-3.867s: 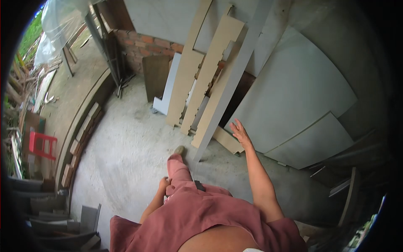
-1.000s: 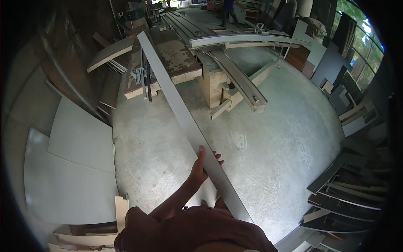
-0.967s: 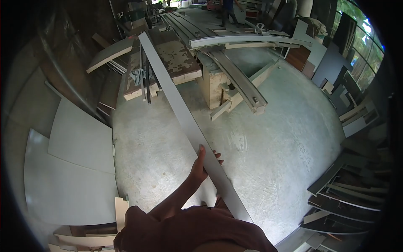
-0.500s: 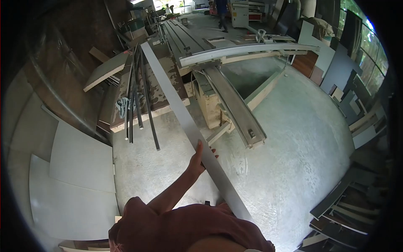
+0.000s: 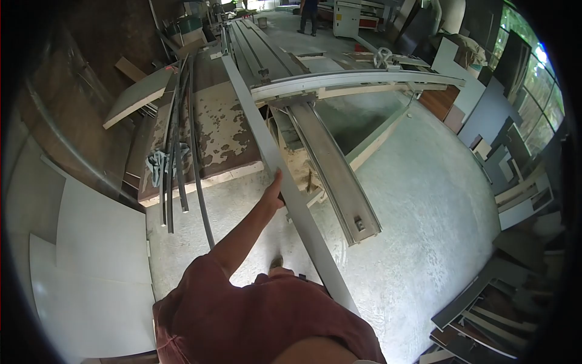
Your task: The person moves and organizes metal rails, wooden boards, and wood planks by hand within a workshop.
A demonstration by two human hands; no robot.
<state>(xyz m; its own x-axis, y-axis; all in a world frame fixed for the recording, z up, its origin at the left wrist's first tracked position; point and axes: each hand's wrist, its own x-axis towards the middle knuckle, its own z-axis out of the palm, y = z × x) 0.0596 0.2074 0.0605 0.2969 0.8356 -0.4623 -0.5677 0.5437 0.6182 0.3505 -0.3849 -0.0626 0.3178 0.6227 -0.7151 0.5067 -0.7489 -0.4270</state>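
A long, flat grey strip [image 5: 304,227] slants from the lower middle up to the saw table's near end. My left hand [image 5: 275,190] is wrapped round its left edge about halfway along, thumb on top, the other fingers hidden beneath. The strip's far end lies beside the sliding rails of the machine table [image 5: 257,51]. Its near end passes under my torso's right side, where my right hand is out of sight. Left of the strip, several dark thin bars [image 5: 176,151] rest on a worn brown board [image 5: 221,124], with a bluish cloth [image 5: 159,164] among them.
A metal arm [image 5: 333,164] of the machine juts toward me, right of the strip. A white fence bar [image 5: 357,80] crosses ahead. Pale sheets [image 5: 97,242] stand at the left; offcuts [image 5: 479,315] are piled at the lower right. A person [image 5: 309,15] stands far back.
My left hand has moved forward and slightly left with the strip, whose far end is now nearer the machine rails. The view has shifted closer to the table. A shoe now shows below me.
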